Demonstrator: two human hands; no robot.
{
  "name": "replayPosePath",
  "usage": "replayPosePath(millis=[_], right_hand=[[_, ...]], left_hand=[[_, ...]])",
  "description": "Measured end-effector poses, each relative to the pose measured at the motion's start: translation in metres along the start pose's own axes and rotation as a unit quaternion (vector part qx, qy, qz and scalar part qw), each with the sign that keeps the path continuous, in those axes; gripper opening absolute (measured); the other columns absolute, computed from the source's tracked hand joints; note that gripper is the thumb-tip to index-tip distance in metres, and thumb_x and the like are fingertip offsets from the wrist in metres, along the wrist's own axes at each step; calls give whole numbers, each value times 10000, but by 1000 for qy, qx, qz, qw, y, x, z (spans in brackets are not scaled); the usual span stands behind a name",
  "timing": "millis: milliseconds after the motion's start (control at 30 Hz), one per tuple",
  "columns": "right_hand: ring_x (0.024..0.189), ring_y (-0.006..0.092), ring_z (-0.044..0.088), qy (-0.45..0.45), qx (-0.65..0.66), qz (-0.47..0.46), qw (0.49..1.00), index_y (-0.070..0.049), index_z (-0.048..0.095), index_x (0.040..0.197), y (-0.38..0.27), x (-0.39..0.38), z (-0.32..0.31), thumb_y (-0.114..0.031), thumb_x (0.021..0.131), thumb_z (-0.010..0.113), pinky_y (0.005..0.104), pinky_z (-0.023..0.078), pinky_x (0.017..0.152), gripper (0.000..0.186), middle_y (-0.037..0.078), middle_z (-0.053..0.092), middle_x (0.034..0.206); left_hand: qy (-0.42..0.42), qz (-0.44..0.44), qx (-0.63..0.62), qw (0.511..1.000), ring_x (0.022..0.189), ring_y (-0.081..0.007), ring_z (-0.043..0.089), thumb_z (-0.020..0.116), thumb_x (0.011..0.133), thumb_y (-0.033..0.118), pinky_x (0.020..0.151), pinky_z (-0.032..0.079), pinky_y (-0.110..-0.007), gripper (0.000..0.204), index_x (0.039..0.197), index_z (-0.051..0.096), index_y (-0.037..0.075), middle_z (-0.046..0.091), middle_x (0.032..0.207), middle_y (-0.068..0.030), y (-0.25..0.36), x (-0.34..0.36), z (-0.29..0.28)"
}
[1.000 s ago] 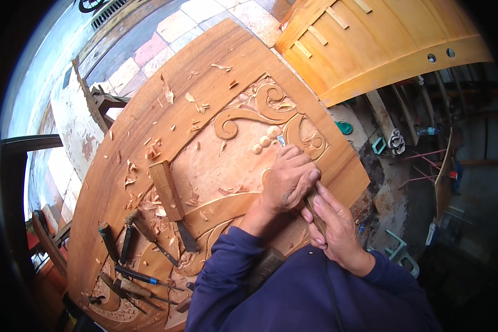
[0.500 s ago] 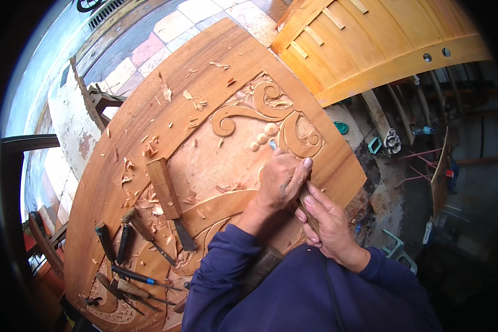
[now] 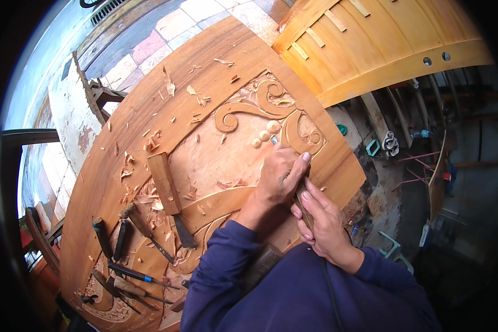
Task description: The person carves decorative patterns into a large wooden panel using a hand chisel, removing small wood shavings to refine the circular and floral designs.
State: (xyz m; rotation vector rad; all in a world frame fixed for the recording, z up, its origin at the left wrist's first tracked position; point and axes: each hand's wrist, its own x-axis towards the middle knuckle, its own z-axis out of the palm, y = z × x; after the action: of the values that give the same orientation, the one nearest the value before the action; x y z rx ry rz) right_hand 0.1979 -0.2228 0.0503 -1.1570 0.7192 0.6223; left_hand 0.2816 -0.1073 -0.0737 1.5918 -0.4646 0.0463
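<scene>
My left hand [image 3: 282,174] is closed round the lower part of a chisel [image 3: 274,141], its small metal tip showing above my fingers beside three carved round beads [image 3: 264,135]. Just below and to the right, my right hand [image 3: 321,221] grips the chisel's wooden handle. The large carved wooden panel [image 3: 110,174] under my hands has raised scrolls [image 3: 227,123] and scattered shavings. A broad chisel with a blocky wooden handle [image 3: 165,185] lies left of my hands, and several smaller carving tools [image 3: 130,271] lie at the panel's lower left.
A yellow slatted wooden panel [image 3: 371,50] stands at upper right. Below it are leaning boards [image 3: 379,116], pink metal rods [image 3: 418,160] and a pale green plastic stool [image 3: 393,252]. At left are tiled paving [image 3: 177,19], a weathered white slab [image 3: 72,127] and dark beams [image 3: 30,138].
Both my hands have moved slightly left and down with the chisel, its tip now just below the beads; my left thumb sits a little higher on the handle.
</scene>
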Motion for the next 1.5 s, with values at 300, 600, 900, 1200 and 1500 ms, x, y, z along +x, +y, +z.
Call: replayPosePath(millis=[300, 600, 900, 1200, 1500], right_hand=[[548, 70, 446, -4, 17, 13, 1000, -138, 244, 1680, -3, -6, 23, -282, 1140, 480, 231, 357, 443, 607, 35, 530, 926], [634, 122, 504, -17, 108, -6, 994, -255, 71, 1702, 15, 3, 71, -326, 1158, 411, 282, 435, 518, 646, 70, 509, 1014], [644, 106, 510, -66, 41, -56, 995, -274, 29, 1714, 8, 1, 17, -264, 1165, 401, 266, 479, 549, 663, 68, 522, 1053], [629, 89, 529, -65, -95, -108, 988, -220, 89, 1714, -1, 5, -72, -295, 1157, 436, 235, 493, 559, 661, 75, 561, 1027], [562, 65, 499, -157, -96, -4, 983, -120, 209, 1692, 5, 18, -69, -208, 1157, 425, 209, 446, 487, 584, 57, 571, 969]], left_hand=[[13, -6, -41, 999, 639, -342, 550, 500, 1078, 192, 725, 413, -431, 431, 686, 595, 39, 594, 639, -139, -7, -1, -8], [-61, -30, -178, 982, 622, -325, 530, 468, 1095, 211, 678, 439, -432, 465, 716, 628, -5, 603, 647, -156, -16, 6, -39], [480, -35, -77, 873, 1224, -282, 631, 482, 1099, 193, 1147, 422, -447, 315, 1269, 624, -32, 674, 1290, -195, -2, 15, -57], [141, -113, 464, 867, 1620, -381, 174, 749, 945, 221, 1292, 165, -541, 646, 1551, 529, 176, 316, 1708, -172, -3, 22, -43], [-73, 57, 148, 985, 756, -299, 588, 675, 953, 196, 731, 457, -420, 143, 901, 701, 64, 622, 820, -102, 24, -2, -4]])
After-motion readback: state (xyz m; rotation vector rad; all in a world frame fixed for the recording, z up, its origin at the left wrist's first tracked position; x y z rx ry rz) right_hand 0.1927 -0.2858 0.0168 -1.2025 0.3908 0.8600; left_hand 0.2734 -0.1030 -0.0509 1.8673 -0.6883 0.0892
